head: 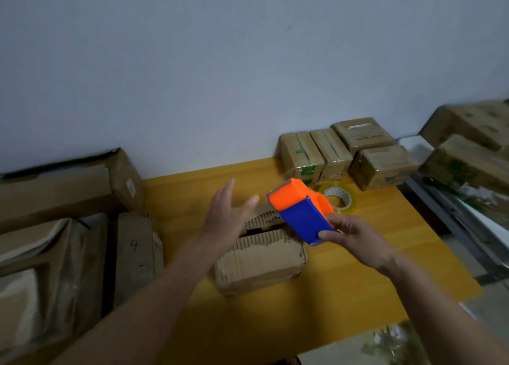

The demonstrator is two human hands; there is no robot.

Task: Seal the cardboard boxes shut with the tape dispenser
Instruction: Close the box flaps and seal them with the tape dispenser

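A box waits on the yellow table, and the tape tool is held up over it.

On the left, past the table's left edge, big brown boxes [63,188] lean by the wall. The left hand [228,218] is over the worn cardboard box [261,254], fingers straight and spread, holding nothing. The box sits near the middle of the table [344,282]. Its top flaps are not quite shut; a dark gap shows between them. The right hand [355,238] grips the blue end of the orange and blue tape dispenser [300,213], just above the box's right side. Behind it lies a roll of clear tape [337,196]. Small taped boxes [347,152] sit at the table's far right corner. I think taping is about to start: next, press the flaps flat and put the dispenser down on the gap.
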